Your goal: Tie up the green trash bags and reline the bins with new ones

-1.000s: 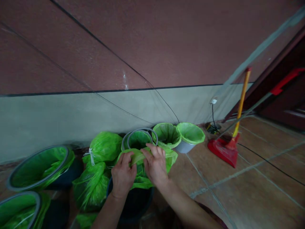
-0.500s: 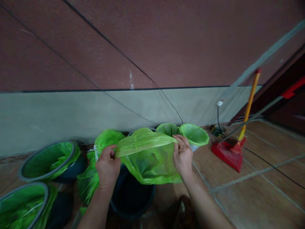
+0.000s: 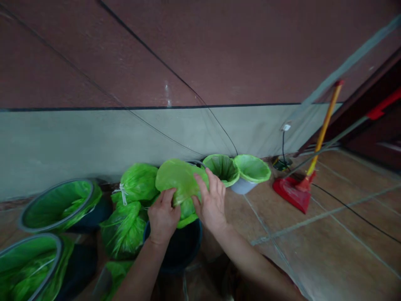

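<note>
A thin green bin liner [image 3: 175, 177] is bunched between my hands above a dark bin [image 3: 181, 246]. My left hand [image 3: 164, 215] pinches its near left edge between thumb and fingers. On the right side, my right hand [image 3: 213, 200] grips the liner with fingers bent and a little apart. The liner's far side bulges up, and its lower part hangs over the bin's back rim. Two tied green bags [image 3: 138, 179] [image 3: 123, 230] rest on the floor left of my left hand.
At left stand two grey-rimmed bins [image 3: 56, 225] [image 3: 61, 263] with green liners. Two small lined bins [image 3: 221, 169] [image 3: 246, 184] stand by the wall. A red dustpan [image 3: 293, 192] with a yellow handle lies right, near a black cable [image 3: 351, 209] across the tiles.
My hands have come closer together, the right one moving left. The liner, stretched wide before, is now gathered into a smaller bunch. The view has shifted slightly.
</note>
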The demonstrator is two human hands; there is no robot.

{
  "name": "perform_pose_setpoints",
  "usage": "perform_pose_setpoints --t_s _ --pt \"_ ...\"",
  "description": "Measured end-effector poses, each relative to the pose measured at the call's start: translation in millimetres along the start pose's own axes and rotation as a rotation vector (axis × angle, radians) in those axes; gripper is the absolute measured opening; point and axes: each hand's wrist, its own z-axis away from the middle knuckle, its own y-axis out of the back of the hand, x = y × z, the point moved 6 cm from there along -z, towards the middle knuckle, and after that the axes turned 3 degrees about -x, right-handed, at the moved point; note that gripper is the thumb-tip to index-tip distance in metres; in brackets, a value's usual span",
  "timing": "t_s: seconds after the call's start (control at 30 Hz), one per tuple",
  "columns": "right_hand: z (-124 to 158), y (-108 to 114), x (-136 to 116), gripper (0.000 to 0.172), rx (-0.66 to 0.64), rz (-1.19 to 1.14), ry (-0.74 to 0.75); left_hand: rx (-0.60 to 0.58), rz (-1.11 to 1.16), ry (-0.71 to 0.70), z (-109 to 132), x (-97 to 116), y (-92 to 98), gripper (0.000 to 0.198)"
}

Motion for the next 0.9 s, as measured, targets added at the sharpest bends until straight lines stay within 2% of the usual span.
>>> perform_pose_setpoints --t_s 0.13,0.3,0.47,0.67,0.9 --pt "-4.7 -10.3 15.7 0.033 -0.034 0.011 -0.025 -0.012 0.022 -0.075 4.5 10.3 -4.6 0.033" --pt "-5.8 -14.9 25.0 0.023 -0.014 -0.031 -0.024 0.027 0.051 0.034 -1.0 -4.7 1.8 0.043" --pt "-9.6 1.5 36.0 0.025 0.094 -0.117 -0.062 0.111 0.047 0.136 -8.2 -27.7 14.4 0.045" --pt "-11.9 9.6 69.0 0.033 0.171 -0.15 -0.168 0.187 0.04 0.229 -17.1 -55.1 31.5 0.038" --pt "-10.6 23.5 103.9 0.034 0.297 -0.181 -0.297 0.148 -0.015 0.376 -20.7 -82.8 43.9 0.043"
